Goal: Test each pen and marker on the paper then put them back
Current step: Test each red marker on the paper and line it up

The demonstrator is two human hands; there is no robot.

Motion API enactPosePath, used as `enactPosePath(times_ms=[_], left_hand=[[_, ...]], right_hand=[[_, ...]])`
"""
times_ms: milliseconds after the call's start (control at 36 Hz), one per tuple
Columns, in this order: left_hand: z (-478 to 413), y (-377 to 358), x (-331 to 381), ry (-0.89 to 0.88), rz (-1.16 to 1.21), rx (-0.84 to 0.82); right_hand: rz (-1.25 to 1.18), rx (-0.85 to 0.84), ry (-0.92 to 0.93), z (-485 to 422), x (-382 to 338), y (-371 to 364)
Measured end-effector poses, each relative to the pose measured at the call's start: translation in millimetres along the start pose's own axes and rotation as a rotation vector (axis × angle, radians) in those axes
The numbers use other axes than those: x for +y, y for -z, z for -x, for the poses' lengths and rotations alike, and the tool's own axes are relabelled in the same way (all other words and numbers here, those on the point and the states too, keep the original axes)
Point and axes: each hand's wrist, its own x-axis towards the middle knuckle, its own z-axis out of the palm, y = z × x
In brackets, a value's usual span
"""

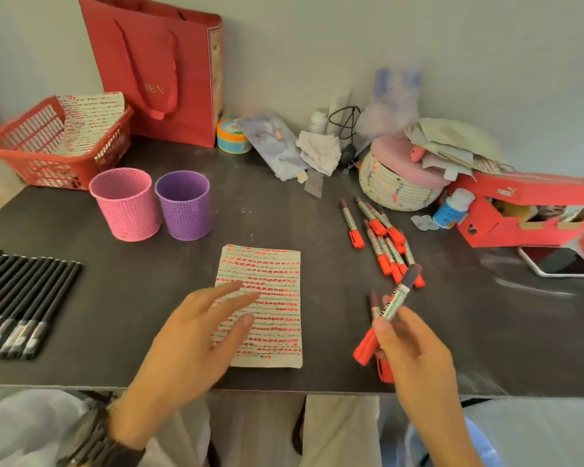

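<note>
A sheet of paper [270,271] covered in rows of red marks lies in the middle of the dark table. My left hand [189,338] hovers over its lower left part with fingers spread and straight. My right hand [415,352] grips a marker [400,298] with a red cap, tilted up to the right. Another red marker [364,348] lies just left of that hand. Several red-capped markers [385,241] lie loose to the right of the paper. A row of black pens [17,298] lies at the left edge.
A pink cup [125,203] and a purple cup [184,205] stand behind the paper. A red basket [31,150], red bag [159,69], woven round box [398,183], red cardboard box [526,214] and phone [558,261] line the back and right.
</note>
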Motion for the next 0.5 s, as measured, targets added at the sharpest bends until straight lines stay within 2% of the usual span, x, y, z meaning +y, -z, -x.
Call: enactPosePath(times_ms=[83, 194, 361, 500], left_hand=[[-16.2, 8.8, -23.6, 0.008, -0.197, -0.104], [-19.3, 1.4, -42.6, 0.062, -0.314, -0.244], [-15.0, -4.2, -47.0, 0.064, -0.333, -0.253], [-15.7, -3.4, -49.1, 0.064, -0.319, -0.265]], right_hand=[[0.159, 0.041, 0.014, -15.3, 7.4, 31.6], [0.328, 0.04, -0.009, -26.6, 13.8, 55.8], [0.537, -0.071, -0.111, -33.9, 17.4, 63.0], [0.621, -0.178, -0.133, -36.3, 19.1, 57.2]])
